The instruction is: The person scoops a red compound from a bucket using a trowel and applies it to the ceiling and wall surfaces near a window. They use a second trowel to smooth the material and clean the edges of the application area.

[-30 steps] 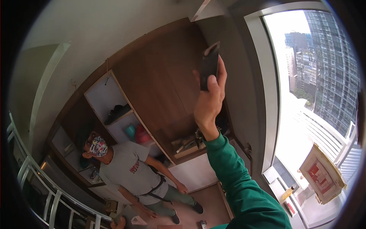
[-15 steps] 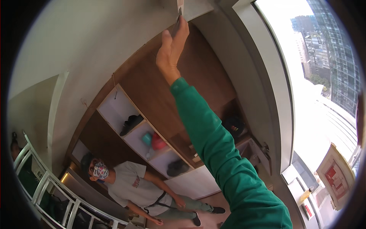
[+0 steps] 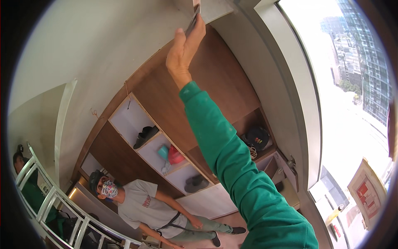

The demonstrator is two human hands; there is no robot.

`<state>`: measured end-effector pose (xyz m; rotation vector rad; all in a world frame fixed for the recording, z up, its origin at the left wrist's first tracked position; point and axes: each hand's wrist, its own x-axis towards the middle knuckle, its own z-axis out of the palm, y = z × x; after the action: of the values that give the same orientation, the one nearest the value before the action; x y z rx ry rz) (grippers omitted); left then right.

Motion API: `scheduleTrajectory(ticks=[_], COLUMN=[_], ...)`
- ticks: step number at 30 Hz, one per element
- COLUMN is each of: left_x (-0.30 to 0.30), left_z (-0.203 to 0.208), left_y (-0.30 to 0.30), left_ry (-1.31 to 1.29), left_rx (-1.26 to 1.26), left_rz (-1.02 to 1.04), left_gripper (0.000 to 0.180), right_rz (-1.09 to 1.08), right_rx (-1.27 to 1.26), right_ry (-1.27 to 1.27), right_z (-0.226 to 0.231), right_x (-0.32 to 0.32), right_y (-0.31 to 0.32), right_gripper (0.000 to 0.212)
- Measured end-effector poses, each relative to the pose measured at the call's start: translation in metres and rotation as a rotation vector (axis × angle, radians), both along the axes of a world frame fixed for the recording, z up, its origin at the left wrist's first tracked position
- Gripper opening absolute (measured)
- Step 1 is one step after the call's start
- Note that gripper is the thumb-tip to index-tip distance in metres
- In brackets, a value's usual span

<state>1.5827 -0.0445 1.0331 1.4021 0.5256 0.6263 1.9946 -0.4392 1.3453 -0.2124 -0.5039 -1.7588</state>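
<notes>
My right arm in a green sleeve (image 3: 232,153) reaches up across the view. At its end my right hand (image 3: 182,52) is raised beside the corner where the pale ceiling meets a beam. A thin, flat dark grey piece (image 3: 192,25) lies along the fingers, its kind not clear. The fingers are held together against it, with the thumb apart on the left. Beyond the fingertips, a narrow pinkish-white edge (image 3: 197,5) meets the top of the picture. My left hand is out of view.
Below stands a person in a grey T-shirt (image 3: 145,205) and patterned mask. A metal ladder (image 3: 52,195) is at lower left, with a green-clad figure behind it. Brown cabinets with open shelves (image 3: 163,155) hold shoes and bags. At right are a bright window (image 3: 352,83) and a sill.
My right hand has shifted slightly left and up, the flat grey piece still along its fingers. The view has tilted a little, and the standing person has turned slightly.
</notes>
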Motion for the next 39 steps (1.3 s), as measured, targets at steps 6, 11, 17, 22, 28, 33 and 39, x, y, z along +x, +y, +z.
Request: scheduleTrajectory(ticks=[6,11,17,22,28,33,39], left_x=[0.011,-0.005,-0.019,-0.001,-0.006,-0.005,-0.012], left_z=[-0.007,-0.017,-0.034,-0.013,-0.005,-0.003,-0.021], left_y=[-0.003,0.006,0.032,-0.007,-0.008,-0.005,0.002], left_ry=[-0.058,0.104,0.197,-0.064,-0.044,-0.071,-0.114], left_rx=[-0.061,0.43,0.781,-0.064,0.018,0.075,-0.059], left_rz=[-0.049,0.054,-0.009,-0.006,-0.038,-0.092,0.04], left_gripper=[0.038,0.032,0.025,0.025,0.026,0.028,0.012], right_rz=[-0.004,0.026,0.028,-0.026,0.021,0.035,0.052], right_rx=[-0.005,0.021,-0.106,-0.038,-0.015,0.007,0.05], right_ry=[0.013,0.018,0.099,0.059,0.032,0.037,0.041], right_z=[0.003,0.01,-0.004,-0.011,-0.002,0.008,0.015], right_x=[0.002,-0.003,0.006,0.019,0.017,0.022,0.014], right_y=[0.005,0.004,0.017,0.004,0.002,0.005,0.008], right_gripper=[0.062,0.064,0.066,0.063,0.064,0.068,0.065])
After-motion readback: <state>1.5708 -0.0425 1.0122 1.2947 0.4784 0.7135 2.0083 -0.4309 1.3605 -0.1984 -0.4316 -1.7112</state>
